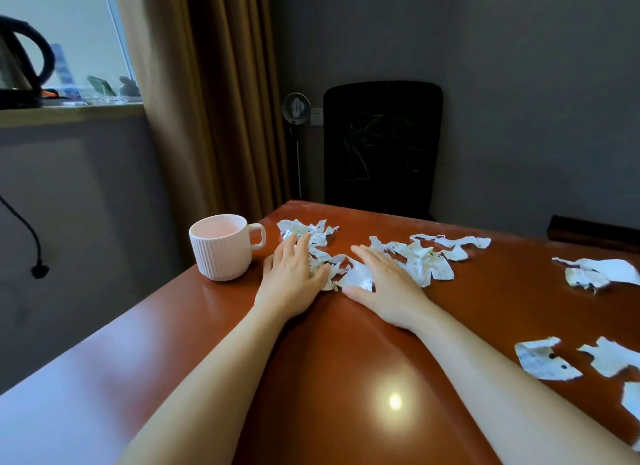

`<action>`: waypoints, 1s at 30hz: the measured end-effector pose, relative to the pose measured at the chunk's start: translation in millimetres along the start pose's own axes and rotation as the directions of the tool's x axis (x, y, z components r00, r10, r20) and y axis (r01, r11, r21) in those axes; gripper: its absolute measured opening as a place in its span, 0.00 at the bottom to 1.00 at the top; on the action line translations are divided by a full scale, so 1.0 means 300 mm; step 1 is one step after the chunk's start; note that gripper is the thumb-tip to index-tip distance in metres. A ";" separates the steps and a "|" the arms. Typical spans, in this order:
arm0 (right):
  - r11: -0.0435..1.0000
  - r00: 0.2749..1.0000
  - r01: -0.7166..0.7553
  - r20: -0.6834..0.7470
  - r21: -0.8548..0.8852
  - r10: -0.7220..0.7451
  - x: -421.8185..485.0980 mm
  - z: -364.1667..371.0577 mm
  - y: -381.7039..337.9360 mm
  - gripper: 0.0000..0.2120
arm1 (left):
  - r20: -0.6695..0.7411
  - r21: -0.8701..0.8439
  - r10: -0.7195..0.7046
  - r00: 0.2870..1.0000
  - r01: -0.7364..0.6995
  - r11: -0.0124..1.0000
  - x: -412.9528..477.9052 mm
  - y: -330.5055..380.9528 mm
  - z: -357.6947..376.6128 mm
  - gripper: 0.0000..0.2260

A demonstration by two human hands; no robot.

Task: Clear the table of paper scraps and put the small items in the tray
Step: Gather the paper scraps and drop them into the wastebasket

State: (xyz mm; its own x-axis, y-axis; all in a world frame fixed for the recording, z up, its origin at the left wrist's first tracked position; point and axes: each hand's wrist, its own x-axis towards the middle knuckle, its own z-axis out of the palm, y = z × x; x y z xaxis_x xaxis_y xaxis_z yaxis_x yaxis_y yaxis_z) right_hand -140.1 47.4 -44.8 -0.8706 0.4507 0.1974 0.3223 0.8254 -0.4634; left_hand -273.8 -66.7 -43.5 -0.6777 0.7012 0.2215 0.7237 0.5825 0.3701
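Torn white paper scraps (420, 258) lie scattered over the far part of the glossy red-brown table (346, 378). My left hand (292, 279) lies flat with straight fingers on the left end of the pile. My right hand (384, 284) lies flat beside it, fingers straight, covering scraps in the middle of the pile. A small heap of scraps (348, 274) sits between the two hands. More scraps (595, 272) lie at the right edge, and larger pieces (543, 359) lie near my right forearm. No tray is in view.
A white ribbed mug (223, 246) stands near the table's left edge, just left of my left hand. A black chair (381, 146) stands behind the far edge. A dark box (592, 232) sits at the far right. Curtain and windowsill are to the left.
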 end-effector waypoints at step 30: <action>0.994 0.999 -0.016 -0.039 -0.108 0.012 -0.005 -0.011 -0.003 0.10 | -0.042 0.133 0.168 0.985 -0.161 0.978 -0.083 0.062 -0.049 0.10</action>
State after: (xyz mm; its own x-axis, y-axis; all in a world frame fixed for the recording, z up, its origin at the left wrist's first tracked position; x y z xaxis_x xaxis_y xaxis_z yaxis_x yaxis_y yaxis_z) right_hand -137.8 47.1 -41.8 -0.8515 0.4734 0.2254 0.3746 0.8500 -0.3703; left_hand -245.2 -79.4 -28.8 -0.5511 0.7714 0.3182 0.8345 0.5110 0.2062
